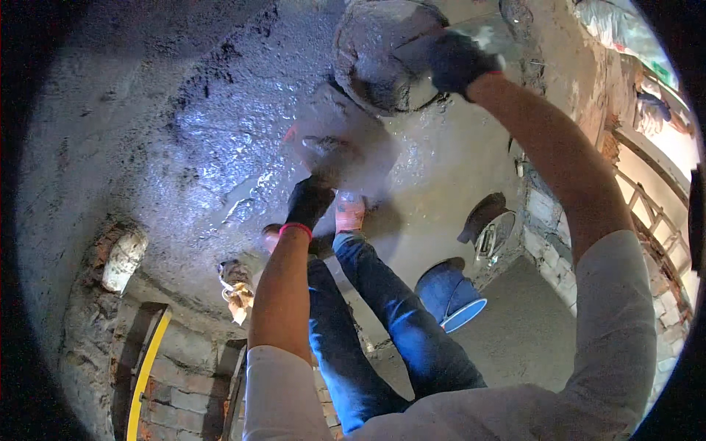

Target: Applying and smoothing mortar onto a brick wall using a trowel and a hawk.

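Note:
My left hand (309,203), in a dark glove with a red cuff, is closed at the near edge of a flat, board-like tool (375,151). Motion smears this tool, and a lump of grey mortar (327,143) lies on it. My right hand (462,65), also gloved, is closed on what looks like a trowel (418,53); its grey blade reaches over a round tub (346,73) of wet grey mortar. The tub stands on the wet floor, just beyond the board.
Wet grey mortar (243,147) covers the floor at left. Pipe stubs rise around me: a white one (125,261), a wrapped one (237,290), a capped one (494,235) and a blue-rimmed one (448,294). A yellow spirit level (147,375) leans near a brick wall (184,397).

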The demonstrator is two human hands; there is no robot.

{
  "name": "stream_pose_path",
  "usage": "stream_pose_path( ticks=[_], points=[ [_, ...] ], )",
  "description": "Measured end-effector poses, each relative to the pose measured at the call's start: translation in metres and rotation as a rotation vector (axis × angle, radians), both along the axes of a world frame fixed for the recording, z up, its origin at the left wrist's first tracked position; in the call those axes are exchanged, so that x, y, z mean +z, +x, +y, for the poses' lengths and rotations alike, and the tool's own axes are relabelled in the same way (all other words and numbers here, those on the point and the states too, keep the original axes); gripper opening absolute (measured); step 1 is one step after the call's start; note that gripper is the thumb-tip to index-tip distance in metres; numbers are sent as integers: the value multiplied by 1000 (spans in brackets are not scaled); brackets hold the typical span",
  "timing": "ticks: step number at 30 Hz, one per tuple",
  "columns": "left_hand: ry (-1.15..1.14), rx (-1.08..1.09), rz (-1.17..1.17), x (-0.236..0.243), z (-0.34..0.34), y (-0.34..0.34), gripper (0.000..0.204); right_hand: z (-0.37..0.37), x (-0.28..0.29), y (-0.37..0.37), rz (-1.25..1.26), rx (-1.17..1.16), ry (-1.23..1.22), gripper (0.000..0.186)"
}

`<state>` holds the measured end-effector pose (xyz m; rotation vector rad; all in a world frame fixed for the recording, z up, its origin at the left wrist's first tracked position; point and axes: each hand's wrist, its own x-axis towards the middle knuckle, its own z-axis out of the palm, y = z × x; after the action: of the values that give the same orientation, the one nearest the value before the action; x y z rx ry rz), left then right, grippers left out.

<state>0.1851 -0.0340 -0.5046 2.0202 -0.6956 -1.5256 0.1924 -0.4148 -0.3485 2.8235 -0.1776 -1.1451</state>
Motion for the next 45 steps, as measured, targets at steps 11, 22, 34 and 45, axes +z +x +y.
stream_pose_path(
  ticks=[11, 22, 34, 45],
  points=[
    [-101, -28, -106, -29, -8, -21, 30, 73, 52, -39, -230, 158, 222, 29],
    [-151, -100, -97, -50, -15, -3, 25, 36, -42, -25, -243, 43, 148, 34],
    [-156, -188, -155, 49, 41, 31, 22, 164, 123, -68, -264, -157, 179, 24],
    [-190, 336, -120, 274, 118, -18, 32, 245, 370, -98, -46, -1441, 656, 21]
  ],
)
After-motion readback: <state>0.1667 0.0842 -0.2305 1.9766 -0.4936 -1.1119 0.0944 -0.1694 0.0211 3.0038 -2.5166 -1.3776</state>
